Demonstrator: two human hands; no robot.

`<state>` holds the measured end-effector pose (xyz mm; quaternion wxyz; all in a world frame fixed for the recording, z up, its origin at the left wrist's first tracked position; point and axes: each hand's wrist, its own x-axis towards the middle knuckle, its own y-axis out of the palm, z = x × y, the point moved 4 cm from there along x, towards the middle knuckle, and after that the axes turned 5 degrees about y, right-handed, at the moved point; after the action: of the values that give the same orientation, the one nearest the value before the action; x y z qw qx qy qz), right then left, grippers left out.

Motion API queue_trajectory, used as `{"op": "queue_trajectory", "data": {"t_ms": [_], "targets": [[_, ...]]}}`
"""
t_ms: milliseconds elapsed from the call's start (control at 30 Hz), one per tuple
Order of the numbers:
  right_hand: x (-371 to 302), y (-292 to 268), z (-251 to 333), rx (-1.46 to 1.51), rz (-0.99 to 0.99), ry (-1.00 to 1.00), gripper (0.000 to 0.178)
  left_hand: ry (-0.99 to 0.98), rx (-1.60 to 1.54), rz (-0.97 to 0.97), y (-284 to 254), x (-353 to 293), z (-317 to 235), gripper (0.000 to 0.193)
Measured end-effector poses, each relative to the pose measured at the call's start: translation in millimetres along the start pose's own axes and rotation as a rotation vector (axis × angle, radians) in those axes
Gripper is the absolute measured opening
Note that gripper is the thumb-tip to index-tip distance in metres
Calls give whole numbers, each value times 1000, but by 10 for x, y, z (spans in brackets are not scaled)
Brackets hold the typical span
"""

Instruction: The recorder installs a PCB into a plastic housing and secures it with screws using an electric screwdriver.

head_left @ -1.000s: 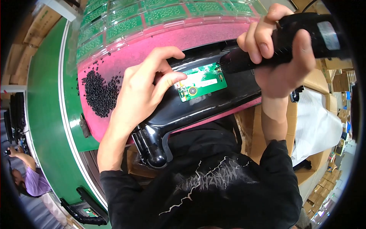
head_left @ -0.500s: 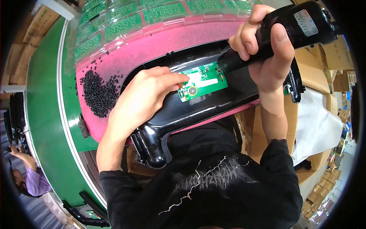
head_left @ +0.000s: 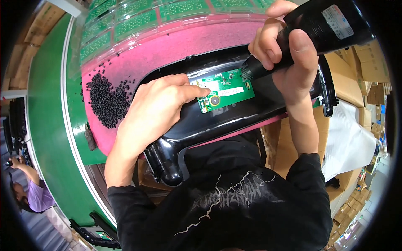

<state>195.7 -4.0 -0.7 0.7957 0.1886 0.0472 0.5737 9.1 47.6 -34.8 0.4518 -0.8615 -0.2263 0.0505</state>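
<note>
My right hand (head_left: 293, 62) is closed around a black electric screwdriver (head_left: 310, 33), held tilted with its ribbed nose down at the upper right corner of a green circuit board (head_left: 234, 98). Whether the tip touches a screw there is hidden. My left hand (head_left: 161, 102) presses its index fingertip onto the board's left part; the other fingers curl under and the thumb is out of sight. The board carries a white label strip and a round component. It lies inside a glossy black plastic housing (head_left: 217, 125), longer than the board, with a rounded leg at its lower left.
Small black screws (head_left: 106, 100) are heaped on the pink mat (head_left: 201, 39) to the left. Clear trays of green boards (head_left: 138, 23) stand at the back. Cardboard boxes (head_left: 307, 129) and white wrapping (head_left: 349, 138) are at right. Another person (head_left: 35, 194) sits far left.
The board has shifted slightly to the right. My left index finger has moved a little right with it, and the screwdriver's nose has shifted slightly right too.
</note>
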Motion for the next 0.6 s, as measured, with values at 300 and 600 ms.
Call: {"op": "queue_trajectory", "data": {"t_ms": [300,600], "targets": [[125,133,332,110,404,-219,49,95,-7,-67,-57,23,15,24],[27,384,420,304,453,-190,60,274,-271,-468,-238,-8,-63,32]]}}
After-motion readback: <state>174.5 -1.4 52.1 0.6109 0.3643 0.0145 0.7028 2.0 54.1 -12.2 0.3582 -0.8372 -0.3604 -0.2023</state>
